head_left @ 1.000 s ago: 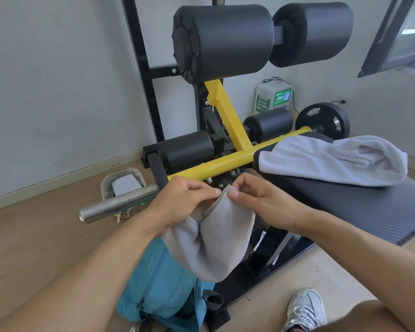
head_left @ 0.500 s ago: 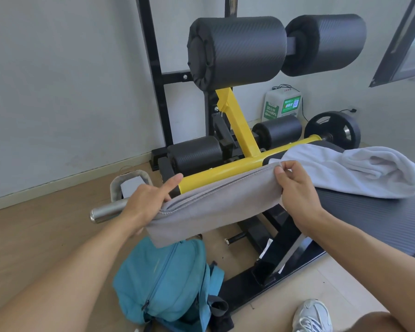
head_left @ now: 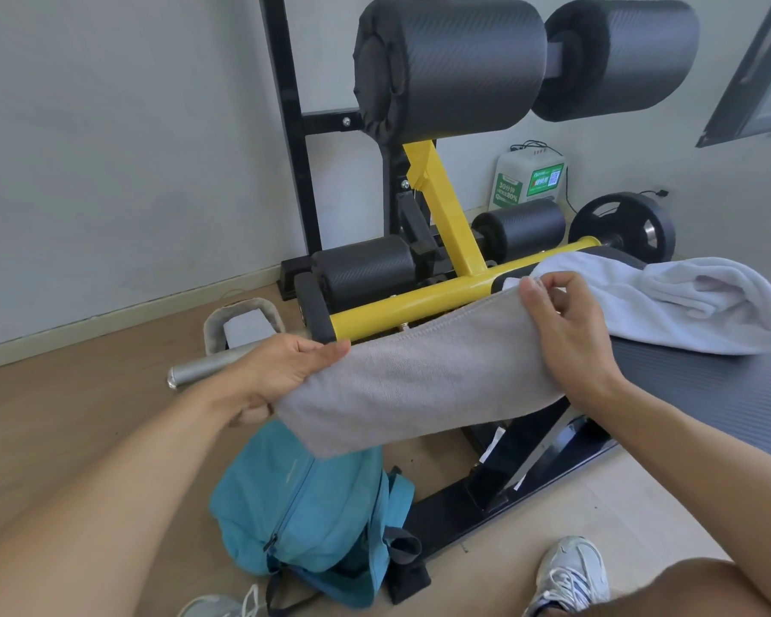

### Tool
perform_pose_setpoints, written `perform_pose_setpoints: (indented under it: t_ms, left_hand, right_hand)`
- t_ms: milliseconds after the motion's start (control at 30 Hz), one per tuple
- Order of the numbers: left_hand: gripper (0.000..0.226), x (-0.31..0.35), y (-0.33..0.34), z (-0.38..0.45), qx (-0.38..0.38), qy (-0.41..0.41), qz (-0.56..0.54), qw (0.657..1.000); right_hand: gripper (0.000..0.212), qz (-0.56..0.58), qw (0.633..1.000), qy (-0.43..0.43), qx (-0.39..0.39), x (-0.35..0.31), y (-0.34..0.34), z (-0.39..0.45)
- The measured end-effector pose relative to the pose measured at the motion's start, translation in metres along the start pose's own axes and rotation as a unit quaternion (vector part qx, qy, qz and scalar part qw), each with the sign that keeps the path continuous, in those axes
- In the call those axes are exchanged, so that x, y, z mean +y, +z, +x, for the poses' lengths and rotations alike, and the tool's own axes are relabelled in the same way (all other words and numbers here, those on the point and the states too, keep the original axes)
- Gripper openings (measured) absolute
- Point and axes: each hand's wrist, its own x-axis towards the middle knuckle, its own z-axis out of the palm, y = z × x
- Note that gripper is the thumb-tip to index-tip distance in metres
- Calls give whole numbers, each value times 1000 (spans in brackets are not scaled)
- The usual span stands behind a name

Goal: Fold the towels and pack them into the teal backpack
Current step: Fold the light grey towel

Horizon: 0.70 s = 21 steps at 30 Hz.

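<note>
A: Grey towel (head_left: pixel 423 385), where?
B: Stretched in the air between both hands, over the yellow bar (head_left: pixel 419 305) of the gym machine. Folded lengthwise, lower edge hangs down toward the backpack.
A: Left hand (head_left: pixel 277 371)?
B: Clenched on the towel's left end, thumb on top, cloth draped over the fingers. It sits in front of the steel handle (head_left: pixel 205 367).
A: Right hand (head_left: pixel 570 345)?
B: Pinching the towel's top right corner, fingers curled over the edge. Higher and farther than the left, so the towel slopes up to the right.
A: Backpack?
B: Teal backpack (head_left: pixel 308 514) on the floor, near, just below the towel's hanging left part. Not touching as far as I can tell. Zipper runs down its front; can't tell if it's open.
A: Other towel?
B: White towel (head_left: pixel 668 300), loosely bunched on the padded worktop (head_left: pixel 708 394) at right, just beyond the right hand. Whether the grey corner touches it, can't tell.
A: Anything else?
B: A sneaker (head_left: pixel 570 572) at the near right and a weight plate (head_left: pixel 628 224) far right.
</note>
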Motion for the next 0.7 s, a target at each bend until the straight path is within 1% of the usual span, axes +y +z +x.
perform_pose_setpoints:
  t_ms: [100, 167, 267, 333, 433, 600, 700]
  left_hand:
    - [38, 2, 1, 1, 37, -13, -10, 999]
    - [36, 2, 1, 0, 53, -16, -12, 998]
    - [39, 1, 1, 4, 107, 10, -14, 994]
    - [31, 1, 0, 7, 126, 27, -1, 992]
    - [22, 0, 0, 11, 102, 18, 45, 994]
    - [39, -8, -3, 15, 89, -19, 81, 993]
    - [39, -10, -8, 13, 48, -45, 75, 995]
  right_hand:
    - [24, 1, 1000, -14, -4, -2, 1, -1]
    - [25, 36, 999, 2, 7, 0, 2, 0]
    - [22, 86, 996, 36, 8, 4, 3, 1]
    - [19, 98, 994, 42, 5, 5, 4, 2]
    - [18, 101, 994, 34, 6, 6, 3, 3]
    - [15, 86, 996, 30, -8, 7, 3, 2]
    - [19, 55, 998, 29, -4, 8, 2, 2]
